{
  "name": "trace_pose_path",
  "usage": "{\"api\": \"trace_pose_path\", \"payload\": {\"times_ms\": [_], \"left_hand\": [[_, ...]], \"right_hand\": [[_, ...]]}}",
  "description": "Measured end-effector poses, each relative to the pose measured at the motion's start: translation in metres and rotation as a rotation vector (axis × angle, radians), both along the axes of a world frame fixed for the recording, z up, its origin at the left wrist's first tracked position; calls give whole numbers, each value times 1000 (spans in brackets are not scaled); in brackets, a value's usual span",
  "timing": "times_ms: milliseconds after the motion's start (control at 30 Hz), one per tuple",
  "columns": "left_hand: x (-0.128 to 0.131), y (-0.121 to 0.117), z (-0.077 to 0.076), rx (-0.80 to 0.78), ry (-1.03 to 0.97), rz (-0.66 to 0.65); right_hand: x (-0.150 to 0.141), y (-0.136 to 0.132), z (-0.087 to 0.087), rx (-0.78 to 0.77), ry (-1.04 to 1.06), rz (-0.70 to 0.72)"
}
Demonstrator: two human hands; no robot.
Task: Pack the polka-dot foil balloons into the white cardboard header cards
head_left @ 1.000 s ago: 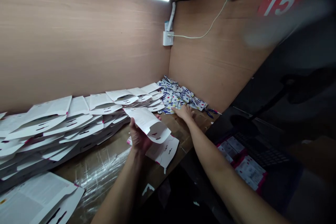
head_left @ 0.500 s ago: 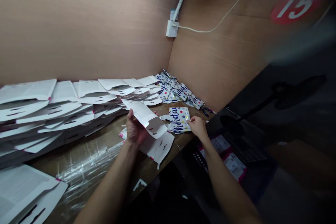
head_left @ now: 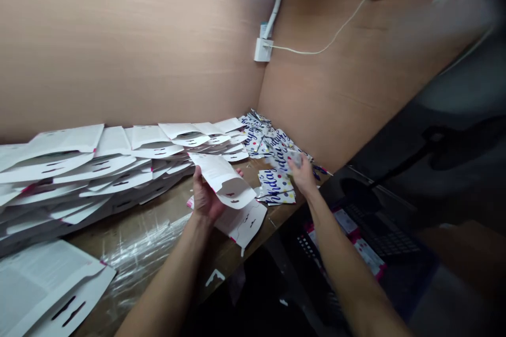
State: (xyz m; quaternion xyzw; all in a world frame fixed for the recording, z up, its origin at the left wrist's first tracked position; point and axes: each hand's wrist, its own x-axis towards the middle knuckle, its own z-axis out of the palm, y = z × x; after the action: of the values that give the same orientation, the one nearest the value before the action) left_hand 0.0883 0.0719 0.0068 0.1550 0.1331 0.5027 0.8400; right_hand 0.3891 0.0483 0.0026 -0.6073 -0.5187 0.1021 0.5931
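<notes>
My left hand [head_left: 207, 201] is wrapped round a white paper envelope [head_left: 225, 178], whose open, curved flap points right. Under it lies another white envelope [head_left: 248, 224] with cut hanging slots. My right hand [head_left: 303, 176] pinches the edge of a white packet [head_left: 283, 157] with coloured dots and dark blue lettering; motion blurs it. Just below that hand, more packets of the same print [head_left: 277, 189] lie on the brown table [head_left: 158, 229]. Behind them is a loose heap of dotted packets [head_left: 255, 134] by the corner.
Overlapping rows of white envelopes [head_left: 114, 160] line the back wall. Another envelope [head_left: 59, 284] lies front left, and a paper scrap [head_left: 214, 276] at the front edge. A dark-handled tool [head_left: 321, 171] sits near the right edge. Below stands a dark crate [head_left: 395, 242] with pink-edged packs.
My right hand has lifted a dotted packet up and away from the ones on the table. My left hand keeps the same envelope. The view has shifted slightly.
</notes>
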Motion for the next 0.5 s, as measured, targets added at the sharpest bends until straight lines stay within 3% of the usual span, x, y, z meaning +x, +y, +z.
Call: {"api": "trace_pose_path", "payload": {"times_ms": [67,133,200,267,300,500], "left_hand": [[2,-1,2,-13,-24,-10],[5,-4,4,-24,-33,-17],[9,-8,4,-30,-29,-28],[11,-12,4,-36,-13,-58],[11,-13,4,-40,-2,-78],[5,-12,7,-19,-42,-32]], "right_hand": [[-16,-35,6,78,27,-2],[-40,-71,14,195,-49,83],[-66,-96,23,276,-240,350],[-85,-106,30,314,-446,625],[-91,-106,32,320,-528,698],[-91,-96,28,343,-697,590]]}}
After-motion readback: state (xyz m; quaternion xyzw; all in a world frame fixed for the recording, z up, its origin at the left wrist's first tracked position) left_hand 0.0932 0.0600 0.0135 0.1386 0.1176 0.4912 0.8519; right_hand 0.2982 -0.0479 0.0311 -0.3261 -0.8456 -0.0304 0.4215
